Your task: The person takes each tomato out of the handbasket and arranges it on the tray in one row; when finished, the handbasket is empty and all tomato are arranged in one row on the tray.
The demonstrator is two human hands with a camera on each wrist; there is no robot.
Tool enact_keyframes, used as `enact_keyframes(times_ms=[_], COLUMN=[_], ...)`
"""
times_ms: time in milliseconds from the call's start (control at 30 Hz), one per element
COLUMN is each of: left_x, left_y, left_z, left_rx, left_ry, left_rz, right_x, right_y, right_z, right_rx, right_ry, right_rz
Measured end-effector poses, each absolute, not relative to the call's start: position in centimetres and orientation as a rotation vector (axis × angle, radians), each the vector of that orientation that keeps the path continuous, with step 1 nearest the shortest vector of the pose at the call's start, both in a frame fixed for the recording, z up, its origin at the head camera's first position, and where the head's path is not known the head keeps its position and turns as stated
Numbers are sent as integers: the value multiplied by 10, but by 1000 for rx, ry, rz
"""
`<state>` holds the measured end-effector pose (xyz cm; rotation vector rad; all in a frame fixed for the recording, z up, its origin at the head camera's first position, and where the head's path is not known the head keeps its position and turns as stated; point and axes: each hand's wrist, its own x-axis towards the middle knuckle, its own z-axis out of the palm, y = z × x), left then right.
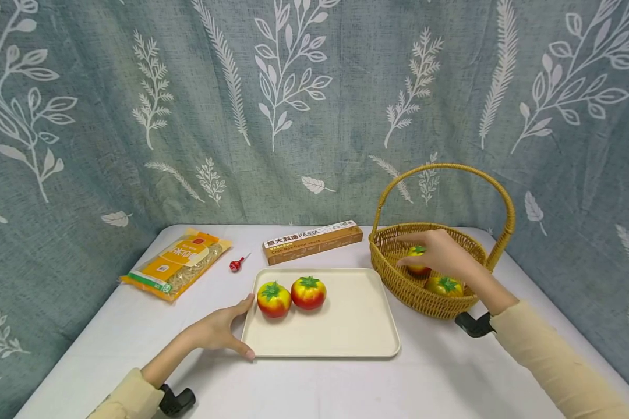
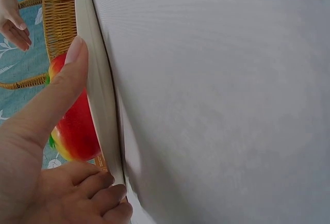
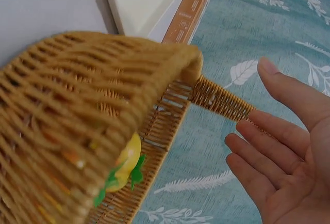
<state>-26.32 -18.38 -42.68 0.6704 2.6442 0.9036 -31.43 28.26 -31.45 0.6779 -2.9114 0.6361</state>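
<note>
The tray (image 1: 346,329) lies flat on the white table (image 1: 314,387), its near edge parallel to the front, with a wide strip of table before it. At the back right corner, the tray is just beside the basket (image 1: 424,299); whether they touch there, I cannot tell. Behind the tray, near its far edge, is a pasta box (image 1: 313,241). To the left are a red lollipop (image 1: 236,265) and a noodle bag (image 1: 178,262).

The left hand (image 1: 220,329) is at the left edge of the tray, thumb and fingers spread apart and touching the rim. The right hand (image 1: 442,250) is above the mouth of the basket, under the tall handle (image 1: 505,198), with its fingers extended and holding nothing.

In the left half of the tray sit a left tomato (image 1: 274,299) and a right tomato (image 1: 308,293), side by side. The basket contains a back tomato (image 1: 418,269) and a front tomato (image 1: 444,286).

The back tomato is partly covered by the right hand. In the right wrist view, the weave hides most of the basket's contents, and the tray is cut off.
</note>
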Motion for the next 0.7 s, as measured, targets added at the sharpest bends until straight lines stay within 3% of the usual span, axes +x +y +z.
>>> enact_keyframes(times_ms=[700], left_x=[-263], left_y=[-184], left_z=[-427], left_rx=[680], left_ry=[2643], left_rz=[904], right_x=[-345], right_y=[318], right_z=[-308], right_rx=[718], right_ry=[-2974], right_rz=[626])
